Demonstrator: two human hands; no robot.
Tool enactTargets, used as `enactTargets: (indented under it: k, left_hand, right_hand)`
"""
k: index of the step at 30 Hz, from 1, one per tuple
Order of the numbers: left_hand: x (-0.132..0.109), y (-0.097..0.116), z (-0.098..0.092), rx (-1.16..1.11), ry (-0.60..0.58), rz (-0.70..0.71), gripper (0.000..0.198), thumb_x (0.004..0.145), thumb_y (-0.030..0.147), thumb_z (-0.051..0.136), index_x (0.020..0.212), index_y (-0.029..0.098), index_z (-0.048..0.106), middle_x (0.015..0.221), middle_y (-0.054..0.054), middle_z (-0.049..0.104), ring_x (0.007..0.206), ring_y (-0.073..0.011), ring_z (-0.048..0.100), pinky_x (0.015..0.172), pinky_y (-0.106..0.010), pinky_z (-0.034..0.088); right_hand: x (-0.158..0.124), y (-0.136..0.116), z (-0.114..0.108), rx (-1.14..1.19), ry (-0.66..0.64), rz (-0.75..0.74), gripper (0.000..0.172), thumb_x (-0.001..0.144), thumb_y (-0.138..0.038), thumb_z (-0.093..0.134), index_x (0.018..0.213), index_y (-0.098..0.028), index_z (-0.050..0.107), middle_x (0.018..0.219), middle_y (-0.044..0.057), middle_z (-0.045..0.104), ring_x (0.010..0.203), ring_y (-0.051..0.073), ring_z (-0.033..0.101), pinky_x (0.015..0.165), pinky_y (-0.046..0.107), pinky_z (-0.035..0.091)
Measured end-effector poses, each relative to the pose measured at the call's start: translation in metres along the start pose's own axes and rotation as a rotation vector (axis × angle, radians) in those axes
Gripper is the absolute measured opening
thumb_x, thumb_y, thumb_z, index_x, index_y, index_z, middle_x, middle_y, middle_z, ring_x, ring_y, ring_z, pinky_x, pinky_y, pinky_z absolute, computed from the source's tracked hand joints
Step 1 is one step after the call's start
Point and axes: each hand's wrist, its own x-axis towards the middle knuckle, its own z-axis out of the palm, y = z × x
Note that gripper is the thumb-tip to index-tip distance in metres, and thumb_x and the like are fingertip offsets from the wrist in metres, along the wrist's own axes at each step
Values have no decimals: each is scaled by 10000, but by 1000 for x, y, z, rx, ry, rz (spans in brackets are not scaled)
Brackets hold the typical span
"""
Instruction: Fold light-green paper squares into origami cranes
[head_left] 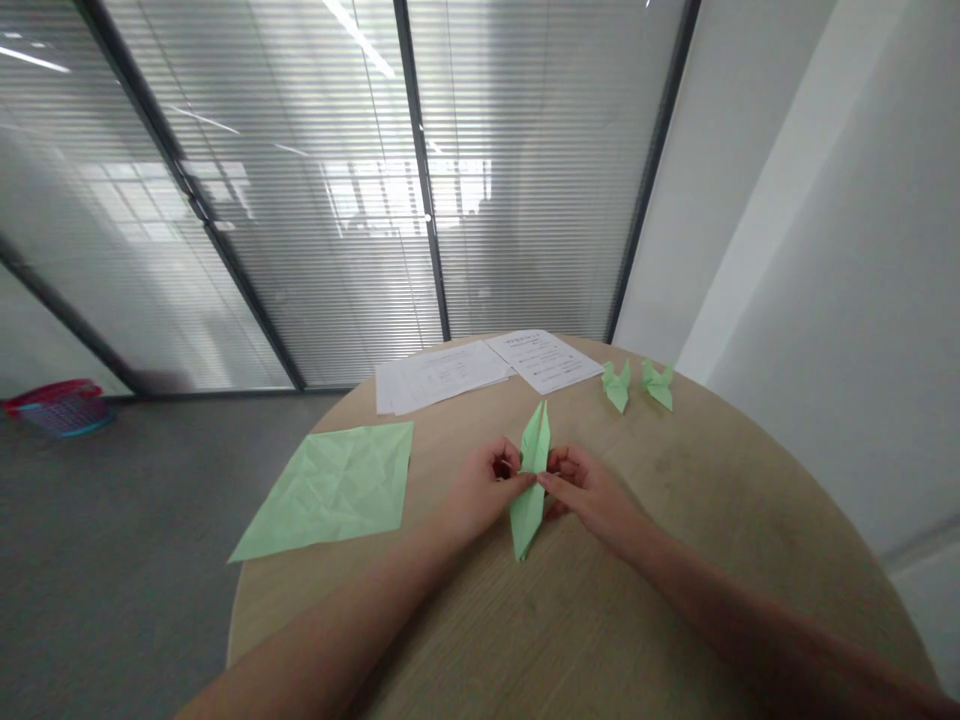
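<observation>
Fingers: our left hand [491, 485] and right hand [591, 492] pinch the folded paper [529, 512] mid-length.
Folded paper: between our hands, over the table [720, 540]; we seem to be creasing it.
Next move: should call for keeping its layers aligned.
Creased sheet [337, 487]: lies to our left.

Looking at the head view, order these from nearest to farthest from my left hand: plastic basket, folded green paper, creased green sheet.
1. Folded green paper: held in your left hand.
2. Creased green sheet: left side of the table.
3. Plastic basket: far left, on the floor.
</observation>
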Motion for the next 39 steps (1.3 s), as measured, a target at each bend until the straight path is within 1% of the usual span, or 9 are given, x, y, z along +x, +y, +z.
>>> enactTargets:
  k: [5,11,15,18,20,23,26,35,39]
  left_hand:
    - [1,4,-1,-64,51,3,220,761,316,726,728,199,543,655,38,552,590,-126,506,548,-249,374]
    - [2,7,-2,-190,-19,-73,265,780,368,734,805,199,532,625,55,566,552,-108,533,536,-227,412]
    - [1,7,-3,-257,-62,-126,316,766,372,764,881,207,520,618,60,591,551,-120,573,549,-244,479]
    - [1,7,-4,-272,-64,-129,331,758,358,784,900,204,528,630,51,618,563,-123,597,559,-242,492]
    - [1,8,-5,-273,-72,-145,347,752,359,798,931,197,549,661,31,657,584,-133,626,570,-247,504]
    - [1,8,-5,-245,-106,-184,349,768,384,792,984,173,616,713,-9,704,620,-152,660,593,-267,530]
    - [0,8,-4,-181,-93,-206,301,831,445,727,868,152,674,706,-30,699,622,-153,658,604,-272,534]
    - [1,7,-4,-24,-121,-156,327,897,465,623,777,167,688,672,-22,660,620,-152,631,568,-251,513]
    - [-1,5,-3,29,-120,-133,292,920,423,582,799,176,679,704,-26,666,641,-164,638,574,-262,517]
  right_hand:
    - [-1,-1,0,10,-14,20,415,759,-541,807,836,-212,565,798,17,652,760,183,666,594,279,563]
    - [0,-2,-1,30,15,34,396,757,-499,809,928,-209,600,840,37,722,774,201,711,640,302,574]
    - [1,-2,-2,101,103,55,508,705,-440,863,1050,-227,557,828,28,737,716,203,711,638,321,586]
    - [1,-4,-2,144,60,104,569,710,-436,865,1161,-223,591,892,51,749,768,214,723,663,325,588]
    - [0,-6,-3,148,-5,127,495,723,-480,847,1078,-193,655,911,68,748,784,209,718,675,320,580]
    - [0,-5,-3,126,-3,135,440,721,-552,829,875,-170,672,834,60,731,712,188,688,634,305,554]
    - [0,-2,-3,100,12,138,437,708,-564,833,797,-177,652,762,38,705,651,171,657,589,287,523]
    - [0,2,-3,20,25,124,434,771,-598,776,746,-198,607,687,12,656,597,156,620,539,262,473]
    - [1,2,-1,23,-4,113,427,766,-590,781,843,-198,631,748,20,699,615,160,653,538,257,497]
